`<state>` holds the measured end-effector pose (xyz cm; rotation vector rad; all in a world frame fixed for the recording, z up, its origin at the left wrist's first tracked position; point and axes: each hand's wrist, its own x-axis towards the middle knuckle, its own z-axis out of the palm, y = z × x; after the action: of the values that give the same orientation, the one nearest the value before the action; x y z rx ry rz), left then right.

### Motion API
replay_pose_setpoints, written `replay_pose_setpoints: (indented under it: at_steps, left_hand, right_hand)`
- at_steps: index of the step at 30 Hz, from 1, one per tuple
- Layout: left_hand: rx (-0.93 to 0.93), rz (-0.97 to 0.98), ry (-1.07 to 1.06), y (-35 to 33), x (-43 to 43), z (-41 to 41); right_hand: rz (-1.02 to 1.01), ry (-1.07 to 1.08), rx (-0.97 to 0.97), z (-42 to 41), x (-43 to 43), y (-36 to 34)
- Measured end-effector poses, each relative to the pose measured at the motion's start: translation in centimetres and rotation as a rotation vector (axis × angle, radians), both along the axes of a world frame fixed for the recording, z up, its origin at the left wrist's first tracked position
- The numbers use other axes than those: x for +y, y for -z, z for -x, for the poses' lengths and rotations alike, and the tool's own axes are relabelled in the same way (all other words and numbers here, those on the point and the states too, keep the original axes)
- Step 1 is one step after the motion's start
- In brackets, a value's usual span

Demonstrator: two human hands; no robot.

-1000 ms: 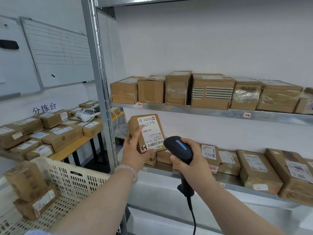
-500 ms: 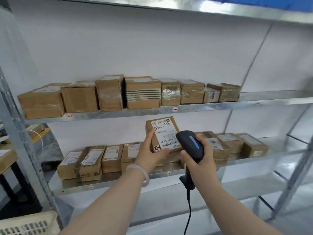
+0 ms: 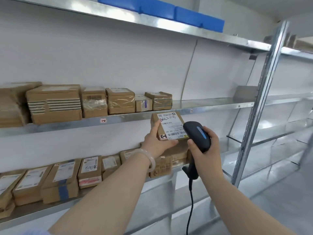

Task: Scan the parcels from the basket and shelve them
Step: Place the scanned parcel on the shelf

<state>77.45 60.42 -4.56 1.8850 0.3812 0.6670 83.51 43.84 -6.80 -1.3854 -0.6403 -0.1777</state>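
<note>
Since a moment ago we have swung right along the rack, the white basket has left view, and the small brown cardboard parcel with a white printed label [image 3: 169, 126] has risen to the lip of the grey metal middle shelf [image 3: 220, 104]. Up and left of our left hand [image 3: 156, 143], a row of brown cardboard boxes [image 3: 121, 102] fills that shelf. The left hand grips the parcel, thumb along its lower edge, fingers up its left side. Just right of the parcel, our right hand [image 3: 205, 155] is wrapped round the black handheld scanner with a blue stripe [image 3: 197, 134], head towards the barcode. We judge that scanning is finishing. Next the parcel must go up onto the bare shelf stretch above the right hand.
</note>
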Motion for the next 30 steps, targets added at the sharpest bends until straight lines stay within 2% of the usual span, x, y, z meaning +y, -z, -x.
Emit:
replay_pose_setpoints:
  at_steps: [8,19,24,30]
  left_hand:
    - [-0.021,0.019,0.019,-2.2,-3.7,-9.9]
    - [-0.053,-0.057,-0.034,-5.8,-0.2,-17.0]
    - [0.088,-0.122,-0.133,-7.1,1.1,-19.7]
    - [0.154,-0.131,-0.226,-7.6,1.9,-23.0]
  right_hand:
    - [0.018,0.033,-0.013,-10.0,-3.6,-2.5]
    - [-0.017,0.038,-0.024,-16.8,0.6,-5.7]
    - [-0.045,0.007,-0.016,-20.0,2.2,-6.8]
    - [-0.055,-0.058,-0.024,-24.4,3.7,-7.6]
